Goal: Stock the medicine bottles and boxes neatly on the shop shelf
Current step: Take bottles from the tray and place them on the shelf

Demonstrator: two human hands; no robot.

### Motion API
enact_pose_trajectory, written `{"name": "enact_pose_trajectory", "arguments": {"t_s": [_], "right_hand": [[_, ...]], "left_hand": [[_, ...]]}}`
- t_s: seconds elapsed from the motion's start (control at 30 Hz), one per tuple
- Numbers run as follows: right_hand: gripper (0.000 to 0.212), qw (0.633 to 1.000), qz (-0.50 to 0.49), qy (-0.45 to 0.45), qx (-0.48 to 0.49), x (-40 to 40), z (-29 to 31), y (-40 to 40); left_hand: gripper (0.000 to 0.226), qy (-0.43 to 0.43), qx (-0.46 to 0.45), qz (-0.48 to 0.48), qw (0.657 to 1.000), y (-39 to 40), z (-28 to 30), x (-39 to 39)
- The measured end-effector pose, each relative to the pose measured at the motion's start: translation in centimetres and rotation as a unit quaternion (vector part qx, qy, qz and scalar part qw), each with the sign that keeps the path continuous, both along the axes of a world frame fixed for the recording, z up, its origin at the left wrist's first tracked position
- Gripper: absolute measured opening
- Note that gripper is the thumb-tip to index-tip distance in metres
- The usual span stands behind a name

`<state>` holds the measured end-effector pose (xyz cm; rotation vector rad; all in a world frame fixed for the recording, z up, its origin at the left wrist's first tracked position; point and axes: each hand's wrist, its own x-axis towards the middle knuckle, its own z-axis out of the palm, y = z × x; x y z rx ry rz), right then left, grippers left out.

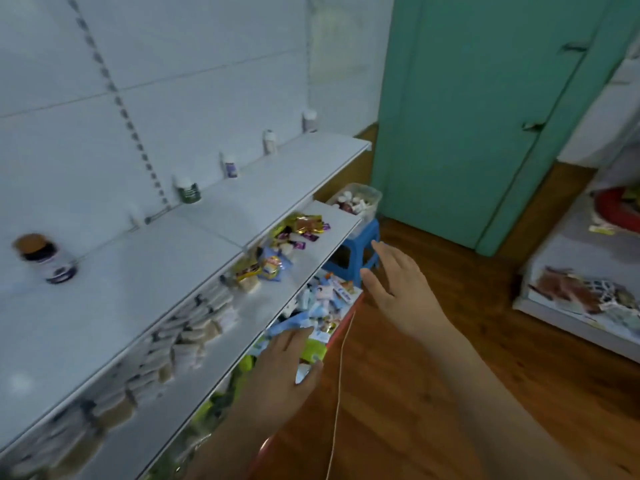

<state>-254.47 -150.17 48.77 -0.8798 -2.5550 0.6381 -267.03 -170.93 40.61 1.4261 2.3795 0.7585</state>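
Top shelf (145, 271) runs from near left to far right along the white back panel. Five bottles stand on it in one line against the back edge, well apart from each other, all upright with long axis vertical, caps up. Nearest: dark bottle with brown cap (46, 259), motion-blurred, label unreadable. Then the green bottle (188, 190), a small white bottle with blue label (230, 166), a pale bottle (269, 142), and the far white-capped bottle (309, 121) near the shelf's far end.

Clear tub (358, 200) with more small bottles in a jumble sits on a blue stool (356, 252) on the floor past the far end of the shelving. Their orientation is too blurred to tell.

Left hand (284, 367): fingers straight and slightly spread, holding nothing, over the front edge of the bottom shelf, above the packets there. Contact with the packets can't be told. Right hand (398, 289): fingers extended and loose, empty, in the air over the wood floor, fingertips pointing toward the stool.

Middle shelf (273, 296) holds stacked pale packs near and colourful sachets far. Thin white cord (341, 375) hangs between the hands. Green door (485, 116) at far right.
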Motion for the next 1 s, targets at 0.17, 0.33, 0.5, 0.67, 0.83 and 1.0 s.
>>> {"name": "enact_pose_trajectory", "arguments": {"t_s": [0.17, 0.33, 0.5, 0.67, 0.83, 1.0], "right_hand": [[0.07, 0.998, -0.053, -0.042, 0.015, 5.1, -0.9, 9.6], [0.069, 0.996, -0.061, -0.071, 0.014, 8.0, -1.1, 16.2], [0.07, 0.995, -0.071, -0.068, 0.023, 7.1, -1.6, 22.9], [0.071, 0.993, -0.082, -0.083, 0.02, 3.0, -3.2, 31.0], [0.072, 0.991, -0.096, -0.094, 0.026, -3.3, -1.4, 40.4], [0.072, 0.987, -0.112, -0.106, 0.04, -8.3, 1.0, 48.4]], "left_hand": [[0.056, 0.019, -0.001, -0.062, 0.998, 10.4, 0.3, 3.4], [0.061, 0.007, -0.01, -0.097, 0.995, 18.1, 0.5, 5.2], [0.071, 0.011, -0.018, -0.122, 0.992, 26.1, -1.5, 3.4], [0.057, -0.008, -0.029, -0.159, 0.987, 35.7, -3.1, -1.0], [0.056, -0.009, -0.025, -0.177, 0.984, 46.7, -2.9, -8.0], [0.054, 0.012, -0.003, -0.177, 0.984, 55.8, -0.9, -14.1]]}}
